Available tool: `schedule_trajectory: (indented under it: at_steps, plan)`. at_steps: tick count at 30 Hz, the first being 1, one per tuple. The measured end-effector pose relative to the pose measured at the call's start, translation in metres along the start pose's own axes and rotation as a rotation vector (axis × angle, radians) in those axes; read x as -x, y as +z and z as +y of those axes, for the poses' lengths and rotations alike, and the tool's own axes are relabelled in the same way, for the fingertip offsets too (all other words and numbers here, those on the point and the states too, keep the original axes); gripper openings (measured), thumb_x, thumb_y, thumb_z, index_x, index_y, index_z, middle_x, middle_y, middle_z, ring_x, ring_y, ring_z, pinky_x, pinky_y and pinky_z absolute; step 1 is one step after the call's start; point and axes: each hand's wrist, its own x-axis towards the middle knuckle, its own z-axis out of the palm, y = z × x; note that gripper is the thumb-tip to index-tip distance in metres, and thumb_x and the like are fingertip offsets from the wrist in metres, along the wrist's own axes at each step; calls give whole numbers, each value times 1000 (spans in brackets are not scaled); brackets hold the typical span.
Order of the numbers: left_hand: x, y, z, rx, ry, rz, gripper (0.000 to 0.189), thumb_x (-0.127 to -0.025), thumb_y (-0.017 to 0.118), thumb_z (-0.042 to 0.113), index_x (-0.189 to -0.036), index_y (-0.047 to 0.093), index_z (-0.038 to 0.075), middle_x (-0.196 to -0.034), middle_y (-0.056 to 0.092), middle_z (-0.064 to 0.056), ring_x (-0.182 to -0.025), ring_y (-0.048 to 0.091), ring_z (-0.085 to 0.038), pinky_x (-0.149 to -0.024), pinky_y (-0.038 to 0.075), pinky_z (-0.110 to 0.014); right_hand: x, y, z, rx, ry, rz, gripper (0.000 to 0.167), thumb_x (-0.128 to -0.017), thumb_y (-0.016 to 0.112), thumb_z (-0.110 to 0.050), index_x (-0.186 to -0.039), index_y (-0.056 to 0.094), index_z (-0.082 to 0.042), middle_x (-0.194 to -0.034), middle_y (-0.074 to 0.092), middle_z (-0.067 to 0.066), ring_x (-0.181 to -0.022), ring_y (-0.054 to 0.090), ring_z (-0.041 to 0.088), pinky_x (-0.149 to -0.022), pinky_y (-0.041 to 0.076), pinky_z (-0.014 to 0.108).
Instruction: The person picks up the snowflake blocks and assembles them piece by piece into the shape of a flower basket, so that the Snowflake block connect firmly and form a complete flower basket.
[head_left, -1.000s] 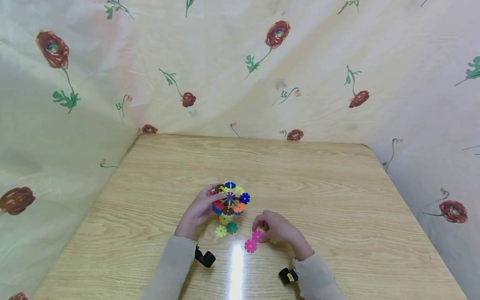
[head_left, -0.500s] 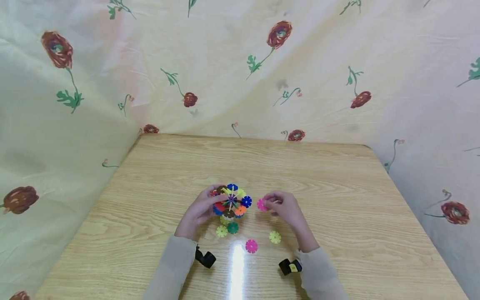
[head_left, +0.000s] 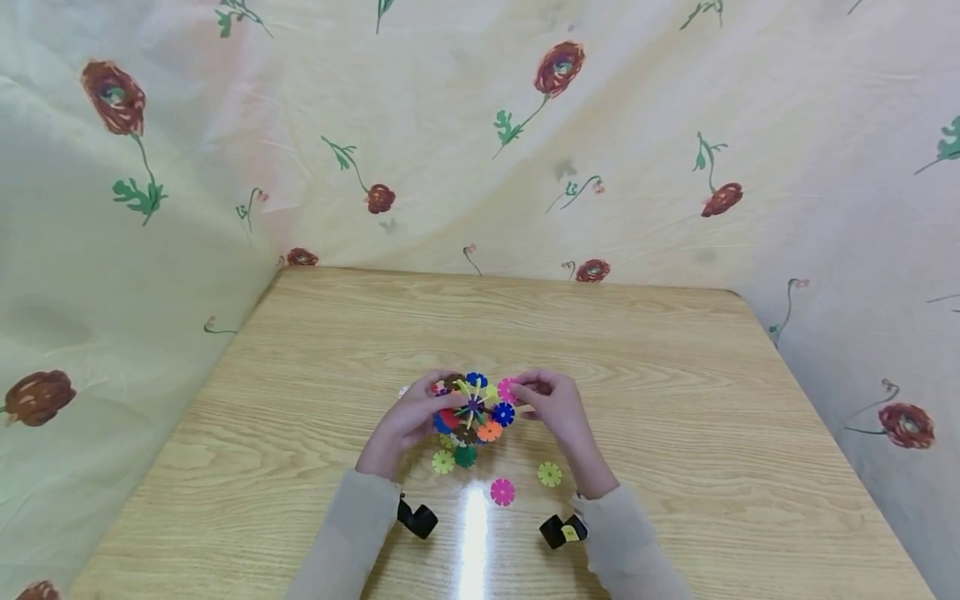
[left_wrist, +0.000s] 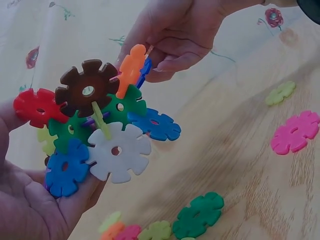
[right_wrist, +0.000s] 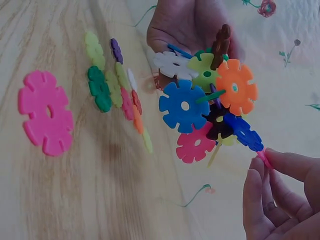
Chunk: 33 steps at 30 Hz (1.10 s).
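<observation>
My left hand [head_left: 415,418] grips a ball-like cluster of interlocking flower-shaped discs [right_wrist: 185,106] in many colours, held above the table. In the left wrist view, a brown disc [left_wrist: 75,92], a white disc [left_wrist: 132,160] and an orange disc [left_wrist: 131,70] show on it. From the right, my right hand [head_left: 555,408] pinches a pink disc [head_left: 507,389] between thumb and fingers. In the right wrist view that pink disc meets a dark blue disc [right_wrist: 243,133] at the cluster's edge; whether their slots are joined I cannot tell.
Loose on the wooden table [head_left: 675,400] lie a pink disc [head_left: 502,492], a yellow-green disc [head_left: 550,474] and a green disc [head_left: 466,456]. Several more loose discs lie beneath the cluster. A floral cloth [head_left: 450,125] hangs behind the table.
My right hand has lifted a pink disc off the table and carried it up and left to the cluster's edge. My left hand has shifted slightly right with the cluster.
</observation>
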Motion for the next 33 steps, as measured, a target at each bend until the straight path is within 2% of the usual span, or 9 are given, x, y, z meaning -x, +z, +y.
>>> schedule_trajectory:
  at_steps: [4, 12, 18, 24, 28, 33]
  plan:
    - [-1, 1, 1, -35, 7, 2, 63, -89, 63, 6, -144, 33, 1, -102, 65, -2, -86, 69, -15, -79, 59, -31, -1, 2, 3, 0, -2, 0, 17, -91, 67, -11, -104, 68, -1, -91, 69, 6, -80, 66, 15, -77, 60, 42]
    - [-3, 3, -1, -101, 4, 30, 62, -89, 66, 9, -143, 36, 4, -112, 65, -10, -90, 69, -15, -82, 59, -34, 0, 3, 3, -11, 4, 28, 17, -90, 68, -12, -103, 68, 0, -89, 70, 7, -77, 66, 14, -75, 60, 40]
    - [-4, 5, -2, -88, 12, 28, 60, -89, 65, 8, -142, 37, 3, -109, 66, -9, -89, 69, -16, -82, 59, -37, 0, 5, 5, -28, -2, 66, 18, -89, 69, -13, -102, 68, 0, -87, 70, 7, -78, 66, 16, -75, 61, 40]
    - [-4, 11, -1, -67, 39, 31, 62, -89, 63, 5, -144, 34, 0, -106, 64, -8, -86, 68, -14, -83, 59, -35, -1, 5, 10, -32, -22, 53, 19, -89, 69, -15, -101, 69, -1, -87, 70, 7, -77, 66, 12, -71, 61, 36]
    - [-5, 13, -3, -111, 45, 54, 63, -89, 65, 7, -144, 35, 0, -111, 63, -13, -87, 68, -13, -84, 59, -34, -1, 3, 11, -37, -3, 43, 20, -89, 69, -16, -100, 70, 0, -87, 69, 7, -77, 65, 11, -70, 61, 33]
    - [-6, 16, -5, -153, 44, 80, 59, -89, 66, 7, -141, 39, 0, -119, 60, -19, -89, 67, -14, -85, 58, -34, -2, 3, 14, -32, 25, 34, 21, -90, 68, -15, -100, 70, 3, -90, 71, 10, -78, 66, 12, -74, 61, 35]
